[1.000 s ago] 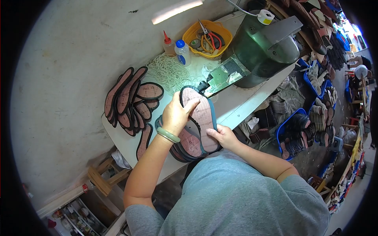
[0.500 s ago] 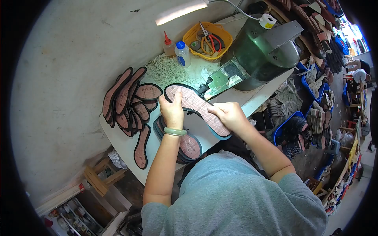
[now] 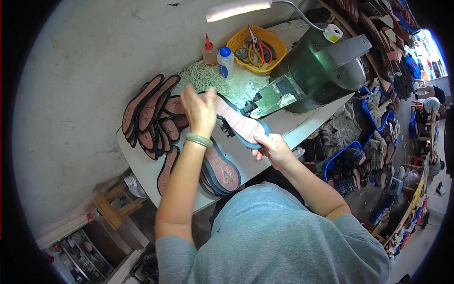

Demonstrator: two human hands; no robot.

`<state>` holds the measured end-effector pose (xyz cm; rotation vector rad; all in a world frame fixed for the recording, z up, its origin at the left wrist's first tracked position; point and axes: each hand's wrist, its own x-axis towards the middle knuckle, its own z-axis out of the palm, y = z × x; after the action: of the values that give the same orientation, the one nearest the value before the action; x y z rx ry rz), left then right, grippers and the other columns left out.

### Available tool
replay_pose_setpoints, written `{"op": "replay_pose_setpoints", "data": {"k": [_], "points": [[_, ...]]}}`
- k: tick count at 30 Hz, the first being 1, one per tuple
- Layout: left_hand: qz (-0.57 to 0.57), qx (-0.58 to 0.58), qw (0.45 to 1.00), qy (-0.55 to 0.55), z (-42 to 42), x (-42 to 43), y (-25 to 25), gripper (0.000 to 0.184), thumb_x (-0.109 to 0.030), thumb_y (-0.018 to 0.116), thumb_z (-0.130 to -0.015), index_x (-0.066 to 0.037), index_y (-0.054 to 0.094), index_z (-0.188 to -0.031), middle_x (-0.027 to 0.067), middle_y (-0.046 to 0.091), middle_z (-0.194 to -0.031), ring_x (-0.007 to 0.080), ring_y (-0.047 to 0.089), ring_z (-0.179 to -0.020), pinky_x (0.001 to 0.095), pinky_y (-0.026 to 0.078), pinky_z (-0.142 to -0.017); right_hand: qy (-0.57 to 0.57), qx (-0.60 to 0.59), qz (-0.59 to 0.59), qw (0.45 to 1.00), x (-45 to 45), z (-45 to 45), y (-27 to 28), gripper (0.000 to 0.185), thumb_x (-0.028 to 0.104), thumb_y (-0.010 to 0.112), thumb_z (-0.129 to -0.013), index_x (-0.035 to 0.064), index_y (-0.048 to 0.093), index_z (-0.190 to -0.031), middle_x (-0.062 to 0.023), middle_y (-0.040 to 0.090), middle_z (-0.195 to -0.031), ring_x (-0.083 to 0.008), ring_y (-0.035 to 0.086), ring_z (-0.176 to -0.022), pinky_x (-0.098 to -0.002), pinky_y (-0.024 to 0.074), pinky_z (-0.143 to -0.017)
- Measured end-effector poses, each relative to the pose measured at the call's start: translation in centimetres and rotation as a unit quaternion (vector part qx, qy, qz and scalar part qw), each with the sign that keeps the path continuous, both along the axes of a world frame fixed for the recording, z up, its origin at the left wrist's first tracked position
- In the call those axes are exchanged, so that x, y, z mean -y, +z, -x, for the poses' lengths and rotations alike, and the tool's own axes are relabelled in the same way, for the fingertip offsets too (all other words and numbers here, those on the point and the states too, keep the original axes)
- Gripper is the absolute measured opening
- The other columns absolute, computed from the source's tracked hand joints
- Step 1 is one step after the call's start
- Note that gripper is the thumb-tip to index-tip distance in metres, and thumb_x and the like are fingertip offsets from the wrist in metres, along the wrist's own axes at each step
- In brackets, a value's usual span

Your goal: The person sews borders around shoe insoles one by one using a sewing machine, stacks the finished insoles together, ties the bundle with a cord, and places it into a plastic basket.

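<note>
Jutting from the right hand (image 3: 275, 149) is a pink sole (image 3: 240, 121)

Left hand (image 3: 199, 114) upright, fingers (image 3: 188, 98) and thumb (image 3: 210, 96) apart, slightly blurred, right hand (image 3: 276, 149) lower, thumb above curled fingers.

Tbl (image 3: 292, 127) gap betw. R grip (image 3: 275, 150) & machine (image 3: 307, 71) – sole (image 3: 240, 122) alongside

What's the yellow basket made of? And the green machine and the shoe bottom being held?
The basket seems plastic: smooth, bright yellow. The machine is probably painted metal; its green coat shines. The shoe bottom has a dull pink top, maybe fabric or board, and a blue edge, maybe rubber or foam.
</note>
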<state>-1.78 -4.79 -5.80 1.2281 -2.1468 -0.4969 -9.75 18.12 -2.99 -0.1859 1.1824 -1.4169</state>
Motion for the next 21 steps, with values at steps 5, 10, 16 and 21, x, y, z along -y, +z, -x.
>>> {"op": "replay_pose_setpoints", "data": {"k": [5,10,16,21], "points": [[-0.061,0.131,0.839,-0.525,0.2,2.2,6.2,0.046,-0.045,0.074,-0.077,-0.011,0.071,-0.107,0.0057,0.064,-0.096,0.0275,0.053,-0.104,0.0399,0.038,-0.094,-0.015,-0.04,-0.012,0.999,2.9,-0.5,0.1,0.032,0.031,0.059,-0.096,0.002,0.066,-0.083,-0.0052,0.065,-0.066,-0.0091,0.057,-0.052,-0.0219,0.0443,-0.049],[-0.051,0.166,0.853,-0.493,-0.6,2.2,7.0,0.032,-0.039,0.07,-0.083,-0.016,0.073,-0.105,0.005,0.059,-0.085,0.0253,0.051,-0.094,0.0365,0.039,-0.088,-0.015,-0.077,-0.04,0.996,4.5,-0.1,-0.1,0.033,0.033,0.06,-0.096,0.0036,0.065,-0.081,-0.0021,0.062,-0.062,-0.0065,0.052,-0.047,-0.0194,0.0388,-0.044],[-0.1,0.139,0.898,-0.406,-2.8,-0.3,7.2,0.032,-0.04,0.064,-0.088,-0.016,0.072,-0.109,0.0102,0.066,-0.093,0.0312,0.059,-0.097,0.0413,0.047,-0.086,-0.007,-0.144,-0.053,0.988,4.7,0.6,0.6,0.039,0.036,0.059,-0.096,0.003,0.066,-0.077,-0.003,0.061,-0.059,-0.007,0.05,-0.043,-0.0213,0.0374,-0.041],[-0.253,0.13,0.907,-0.31,-3.6,-3.0,7.6,0.039,-0.033,0.06,-0.091,-0.012,0.062,-0.123,0.0199,0.067,-0.111,0.0368,0.064,-0.102,0.0402,0.049,-0.087,0.023,-0.179,-0.016,0.983,3.6,0.6,0.2,0.034,0.03,0.054,-0.099,0.0006,0.068,-0.089,-0.0039,0.066,-0.07,-0.0072,0.056,-0.055,-0.0215,0.0425,-0.052]]}}
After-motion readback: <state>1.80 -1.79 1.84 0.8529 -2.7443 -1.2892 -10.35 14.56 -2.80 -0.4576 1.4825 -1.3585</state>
